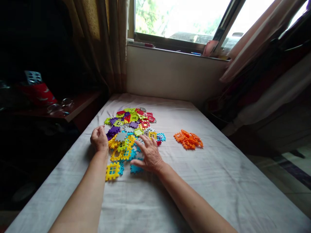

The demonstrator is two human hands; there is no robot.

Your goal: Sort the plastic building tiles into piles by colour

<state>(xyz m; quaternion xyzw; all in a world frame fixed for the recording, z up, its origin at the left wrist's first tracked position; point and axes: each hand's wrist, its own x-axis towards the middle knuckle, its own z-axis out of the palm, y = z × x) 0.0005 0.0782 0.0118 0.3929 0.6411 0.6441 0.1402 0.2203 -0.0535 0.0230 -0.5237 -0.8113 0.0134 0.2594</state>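
A mixed pile of plastic interlocking tiles (133, 124) in yellow, blue, purple, green, red and grey lies on the cloth-covered table. At its left edge is my left hand (99, 138), fingers curled in beside the purple tiles; whether they hold anything is hidden. My right hand (150, 154) rests over the pile's right side, palm down with fingers spread, above blue and grey tiles. A yellow window-shaped tile (112, 171) lies at the near end. Apart from the pile, to the right, sits a small heap of orange tiles (188, 139).
The pale sheet (194, 181) has some wrinkles. On the left, a dark wooden desk (84, 102) holds a red container (40, 94) and eyeglasses (60, 105). Behind the table are a wall, a window and a brown curtain (116, 48). Clothes hang at the right.
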